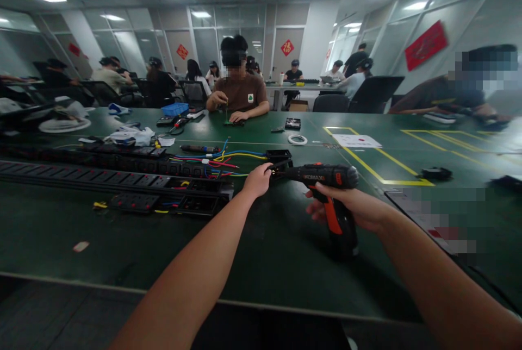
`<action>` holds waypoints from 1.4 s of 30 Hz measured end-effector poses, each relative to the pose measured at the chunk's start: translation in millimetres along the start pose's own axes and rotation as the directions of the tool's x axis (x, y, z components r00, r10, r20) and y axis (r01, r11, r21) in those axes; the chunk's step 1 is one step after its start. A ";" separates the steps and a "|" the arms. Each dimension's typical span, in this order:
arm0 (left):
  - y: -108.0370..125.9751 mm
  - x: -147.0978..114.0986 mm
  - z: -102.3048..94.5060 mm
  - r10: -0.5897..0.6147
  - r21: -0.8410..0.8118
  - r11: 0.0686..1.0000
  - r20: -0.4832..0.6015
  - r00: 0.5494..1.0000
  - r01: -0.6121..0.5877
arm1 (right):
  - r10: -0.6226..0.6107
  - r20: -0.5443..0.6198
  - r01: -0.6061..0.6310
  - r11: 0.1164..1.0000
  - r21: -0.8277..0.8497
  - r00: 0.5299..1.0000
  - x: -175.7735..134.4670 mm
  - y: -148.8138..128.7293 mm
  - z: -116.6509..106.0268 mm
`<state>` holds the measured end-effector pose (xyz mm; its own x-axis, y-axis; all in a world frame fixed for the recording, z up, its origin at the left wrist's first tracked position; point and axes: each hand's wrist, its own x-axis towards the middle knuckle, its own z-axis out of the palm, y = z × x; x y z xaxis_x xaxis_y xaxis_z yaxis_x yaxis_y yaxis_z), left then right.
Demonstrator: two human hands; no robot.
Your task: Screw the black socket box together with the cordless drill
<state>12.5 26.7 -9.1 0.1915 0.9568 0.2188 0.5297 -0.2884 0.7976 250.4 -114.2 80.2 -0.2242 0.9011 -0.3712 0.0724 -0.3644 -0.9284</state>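
My right hand [346,203] is around the handle of a black and orange cordless drill [318,175], some fingers showing beyond the grip. Its front end points left, at a small black part [287,164], with the tip close to my left hand [258,180]. Closed fingers of that hand hold the black part; the exact contact with the bit is too small to make out. Just behind sits an open black box-shaped housing [279,155]. Blue, yellow and red wires [236,154] run to it from a long black power strip [101,176] on the left.
A loose socket module [134,202] lies in front of the strip on the green table [122,263]. Beyond are a dark screwdriver-like tool [199,149], a white ring [297,139] and a blue basket [175,108]. Yellow tape [391,176] marks the right side. A person [240,89] works opposite.
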 end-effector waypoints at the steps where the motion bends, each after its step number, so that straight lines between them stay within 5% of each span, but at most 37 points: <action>1: 0.3 -0.3 -0.1 -0.003 -0.001 1.000 0.000 1.000 0.003 | 0.008 0.031 -0.008 1.000 0.002 0.999 0.5 1.9 -2.7; 6: 1.6 -0.8 0.0 -0.009 -0.005 1.000 -0.004 1.000 0.009 | -0.058 0.020 0.057 0.998 0.038 0.998 5.2 8.5 -6.6; 12: 4.7 -1.7 -0.5 -0.025 -0.005 1.000 -0.007 1.000 0.025 | -0.022 -0.051 0.032 0.975 0.220 0.998 1.6 14.9 13.6; 22: 4.8 -2.0 -2.6 -0.029 0.018 0.999 -0.003 1.000 0.029 | -0.004 -0.135 0.085 0.795 0.601 0.991 0.5 49.2 41.6; 42: 3.2 0.1 -1.5 -0.036 0.009 0.999 -0.009 0.999 0.036 | -0.003 -0.079 0.053 0.768 0.638 0.997 3.4 52.8 42.8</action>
<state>12.9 25.9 -5.6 0.1645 0.9670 0.1948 0.5440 -0.2536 0.7999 211.9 -140.4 30.6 -0.1467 0.9181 -0.3682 -0.5763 -0.3819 -0.7225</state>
